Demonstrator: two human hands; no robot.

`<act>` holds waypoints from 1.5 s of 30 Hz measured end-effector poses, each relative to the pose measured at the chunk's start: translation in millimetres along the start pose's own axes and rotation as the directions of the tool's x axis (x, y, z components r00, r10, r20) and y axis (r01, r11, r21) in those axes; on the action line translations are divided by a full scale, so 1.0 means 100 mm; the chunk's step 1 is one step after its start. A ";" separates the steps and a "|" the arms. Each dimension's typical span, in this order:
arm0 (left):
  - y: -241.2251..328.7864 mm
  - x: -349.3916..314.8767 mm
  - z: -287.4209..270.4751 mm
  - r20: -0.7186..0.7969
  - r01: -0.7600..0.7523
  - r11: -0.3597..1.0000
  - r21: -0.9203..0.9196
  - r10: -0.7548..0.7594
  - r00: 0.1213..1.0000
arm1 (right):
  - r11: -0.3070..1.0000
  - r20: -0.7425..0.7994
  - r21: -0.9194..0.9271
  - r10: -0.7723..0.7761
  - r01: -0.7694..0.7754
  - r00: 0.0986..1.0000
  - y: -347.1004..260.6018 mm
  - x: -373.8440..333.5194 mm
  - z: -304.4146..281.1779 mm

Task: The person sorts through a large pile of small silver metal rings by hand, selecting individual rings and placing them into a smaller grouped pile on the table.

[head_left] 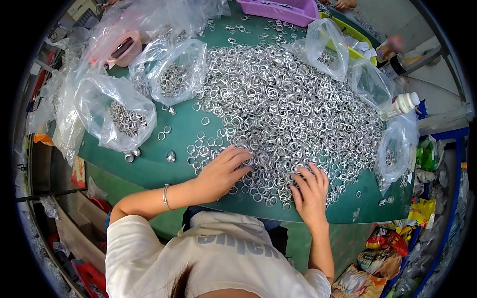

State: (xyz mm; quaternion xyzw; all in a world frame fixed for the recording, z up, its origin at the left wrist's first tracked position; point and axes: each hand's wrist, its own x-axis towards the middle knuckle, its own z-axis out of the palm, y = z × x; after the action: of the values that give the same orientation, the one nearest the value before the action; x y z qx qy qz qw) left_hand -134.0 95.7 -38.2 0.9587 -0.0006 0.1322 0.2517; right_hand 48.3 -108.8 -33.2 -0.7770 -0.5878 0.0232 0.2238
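A large heap of silver-coloured metal rings spreads over the green tabletop. At its near left edge, my left hand rests on the rings with the fingers stretched and slightly bent, thumb apart. My right hand lies on the near edge of the heap, fingers spread and pointing away from me. I see no ring clearly held in either hand; some fingertips are partly lost among the rings. A few loose rings lie to the left, beside a larger ring.
Clear plastic bags with rings stand at the left, back left and right. A pink basket, a purple tray and a yellow-green tray are farther back. A white bottle lies at the right edge.
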 end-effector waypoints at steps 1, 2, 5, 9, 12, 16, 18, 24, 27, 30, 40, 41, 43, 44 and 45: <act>0.01 -0.05 0.00 -0.034 0.029 0.999 -0.018 -0.029 0.999 | 1.000 -0.036 0.002 0.022 -0.022 0.999 0.03 -0.02 -0.03; 0.01 -0.10 -0.01 -0.067 0.057 0.998 -0.037 -0.059 0.996 | 0.999 -0.073 0.005 0.044 -0.044 0.996 0.06 -0.04 -0.04; -0.05 -0.22 -0.02 -0.112 0.134 0.986 -0.104 -0.145 0.983 | 0.979 -0.212 0.158 0.158 -0.126 0.964 0.16 -0.06 -0.09; 0.02 -0.08 -0.01 -0.171 0.246 0.966 -0.086 -0.257 0.951 | 0.943 -0.321 0.241 0.300 -0.229 0.898 0.11 0.03 -0.12; 0.14 0.15 0.08 -0.161 0.229 0.963 0.139 -0.206 0.965 | 0.958 -0.315 0.200 0.261 -0.205 0.913 0.02 0.17 -0.05; 0.07 0.07 0.17 -0.089 0.226 0.970 0.093 -0.218 0.972 | 0.988 -0.140 0.052 0.153 -0.147 0.978 -0.06 0.22 0.04; -0.01 -0.01 0.11 -0.116 0.247 0.969 -0.027 -0.248 0.962 | 0.989 -0.147 0.024 0.148 -0.146 0.978 -0.01 0.16 0.04; -0.07 -0.15 0.00 -0.235 0.307 0.951 -0.026 -0.304 0.923 | 0.962 -0.255 -0.025 0.257 -0.272 0.932 0.03 0.01 -0.01; 0.03 -0.03 -0.01 -0.314 0.310 0.947 0.084 -0.270 0.910 | 0.979 -0.247 0.021 0.203 -0.204 0.948 -0.08 0.10 0.03; 0.11 0.17 0.09 -0.231 0.222 0.974 -0.036 -0.225 0.947 | 0.991 -0.153 -0.038 0.122 -0.130 0.981 -0.24 0.27 0.12; 0.23 0.01 0.15 -0.049 0.080 0.995 0.058 -0.078 0.996 | 0.951 -0.301 0.016 0.300 -0.309 0.905 -0.08 0.11 0.11; 0.23 0.00 0.13 -0.047 0.061 0.997 0.042 -0.059 0.997 | 0.953 -0.300 0.049 0.301 -0.300 0.905 -0.12 0.14 0.10; 0.22 -0.01 0.13 -0.094 0.081 0.995 -0.056 -0.086 0.992 | 0.970 -0.275 0.094 0.242 -0.224 0.931 -0.21 0.20 0.12; 0.21 -0.02 0.13 -0.116 0.090 0.991 -0.104 -0.102 0.988 | 0.980 -0.264 0.062 0.200 -0.191 0.944 -0.26 0.25 0.16; 0.23 0.03 0.13 -0.153 0.136 0.987 -0.090 -0.149 0.977 | 0.986 -0.229 0.040 0.166 -0.161 0.959 -0.27 0.29 0.21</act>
State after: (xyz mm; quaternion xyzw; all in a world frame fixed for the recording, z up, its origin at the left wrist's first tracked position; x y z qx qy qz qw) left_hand -129.3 69.6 -37.6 0.9320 0.0830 0.1898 0.2974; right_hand 26.1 -69.9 -35.6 -0.8180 -0.4913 -0.0427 0.2963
